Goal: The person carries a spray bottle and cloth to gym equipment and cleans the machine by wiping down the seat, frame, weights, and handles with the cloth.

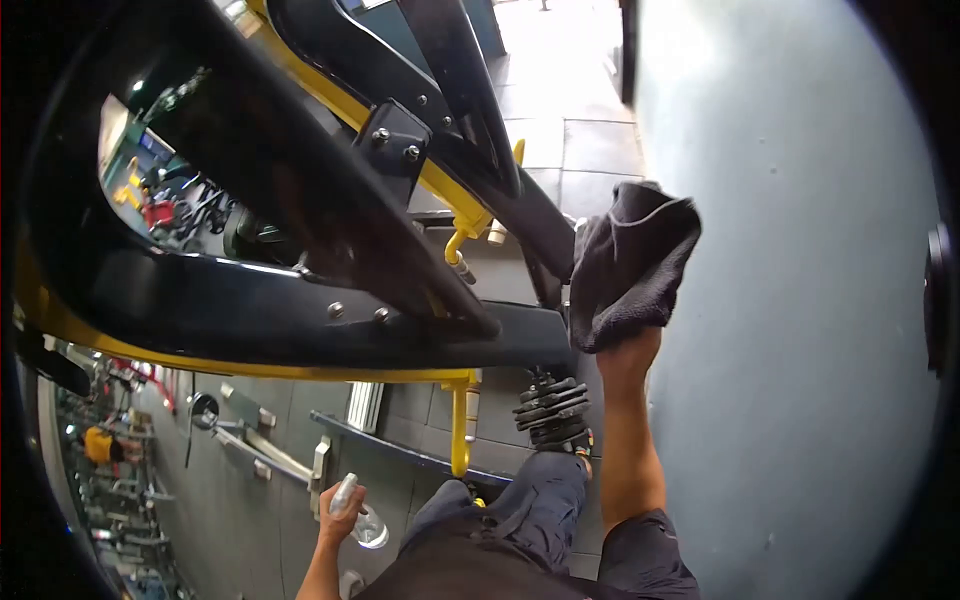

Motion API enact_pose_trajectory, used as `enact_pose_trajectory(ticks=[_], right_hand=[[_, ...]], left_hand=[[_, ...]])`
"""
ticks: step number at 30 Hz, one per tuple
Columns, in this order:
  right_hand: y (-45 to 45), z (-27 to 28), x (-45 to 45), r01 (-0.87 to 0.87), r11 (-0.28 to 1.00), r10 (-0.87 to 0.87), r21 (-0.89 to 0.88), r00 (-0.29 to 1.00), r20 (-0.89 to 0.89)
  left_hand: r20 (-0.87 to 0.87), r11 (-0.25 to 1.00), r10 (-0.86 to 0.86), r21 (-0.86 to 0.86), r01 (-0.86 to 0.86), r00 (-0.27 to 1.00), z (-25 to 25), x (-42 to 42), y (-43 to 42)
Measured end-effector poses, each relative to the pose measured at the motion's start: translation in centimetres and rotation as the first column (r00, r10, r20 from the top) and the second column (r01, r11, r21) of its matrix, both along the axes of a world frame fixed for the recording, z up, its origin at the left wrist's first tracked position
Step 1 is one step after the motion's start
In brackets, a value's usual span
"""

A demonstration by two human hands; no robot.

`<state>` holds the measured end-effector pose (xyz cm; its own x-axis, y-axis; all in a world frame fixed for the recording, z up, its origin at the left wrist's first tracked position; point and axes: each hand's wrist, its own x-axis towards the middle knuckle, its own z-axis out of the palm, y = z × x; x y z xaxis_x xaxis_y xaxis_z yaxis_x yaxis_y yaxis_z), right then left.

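My left hand is closed around a clear spray bottle with a white top, held low beside my leg. My right hand is raised in front of me, mostly hidden by a dark cloth draped over it. The cloth is at the end of a black tube of the gym machine; whether it touches the tube I cannot tell. Only the wrist and heel of that hand show, and its fingers are under the cloth.
A pale wall runs close along my right. Yellow hooked handles hang from the machine. Below the cloth is a stack of black weight plates. More gym equipment stands at the left on the dark tiled floor.
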<state>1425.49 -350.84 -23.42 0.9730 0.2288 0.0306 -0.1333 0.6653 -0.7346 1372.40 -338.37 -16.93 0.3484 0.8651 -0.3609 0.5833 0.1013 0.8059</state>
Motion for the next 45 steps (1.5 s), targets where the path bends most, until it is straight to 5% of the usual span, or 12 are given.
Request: enact_pose_trajectory(ticks=[3,10,12,17,20,24,31,34,35,38,41,45], right_hand=[[3.5,1.3,2.7,-0.126,0.956,0.129,0.265,0.992,0.007],[16.6,7.6,5.3,0.031,0.995,0.048,-0.091,0.661,0.749],[22.1,9.8,5.3,0.021,0.994,0.072,-0.103,0.583,0.810],[34.7,15.0,5.3,0.064,0.947,0.265,-0.315,0.397,0.879],[36.7,16.5,7.3,0.045,0.928,0.334,-0.369,0.337,0.880],[36.4,12.5,6.8,0.048,0.961,0.238,-0.271,0.344,0.908],[35.9,14.2,6.1,0.064,0.955,0.252,-0.291,0.346,0.903],[39.0,18.0,7.8,0.106,0.936,0.311,-0.336,0.197,0.930],[39.1,18.1,8.4,0.124,0.930,0.329,-0.345,0.138,0.934],[37.4,16.7,8.5,0.025,0.964,0.254,-0.265,0.212,0.944],[34.7,10.7,5.8,-0.003,0.978,0.195,-0.208,0.362,0.912],[32.8,13.2,5.5,0.022,0.960,0.254,-0.278,0.348,0.903]], left_hand=[[-0.053,0.986,0.166,0.033,-0.164,0.985,1.0,1.8,-2.4],[-0.324,0.880,0.466,0.072,-0.470,0.823,-0.7,0.7,-11.4],[-0.568,0.862,0.105,0.461,0.210,0.816,-3.0,-1.0,-13.5],[-0.385,0.762,0.592,-0.020,-0.647,0.708,-0.9,2.6,-16.4],[-0.456,0.951,0.308,0.126,-0.282,0.835,-2.4,1.4,-16.6],[-0.375,0.651,0.607,-0.272,-0.709,0.701,-0.9,6.1,-14.6],[-0.370,0.858,0.441,-0.092,-0.505,0.818,-7.3,-2.1,-17.7],[-0.884,0.736,-0.078,0.261,0.625,0.461,-6.6,-3.6,-17.2],[-0.579,0.997,0.069,0.069,-0.035,0.813,-6.1,-1.9,-17.4],[-0.554,0.782,0.423,-0.178,-0.598,0.717,-2.6,5.5,-14.0],[-0.538,0.986,0.157,0.045,-0.158,0.828,-2.4,5.0,-14.5],[-0.418,0.955,0.289,0.071,-0.287,0.861,-2.9,5.3,-15.6]])
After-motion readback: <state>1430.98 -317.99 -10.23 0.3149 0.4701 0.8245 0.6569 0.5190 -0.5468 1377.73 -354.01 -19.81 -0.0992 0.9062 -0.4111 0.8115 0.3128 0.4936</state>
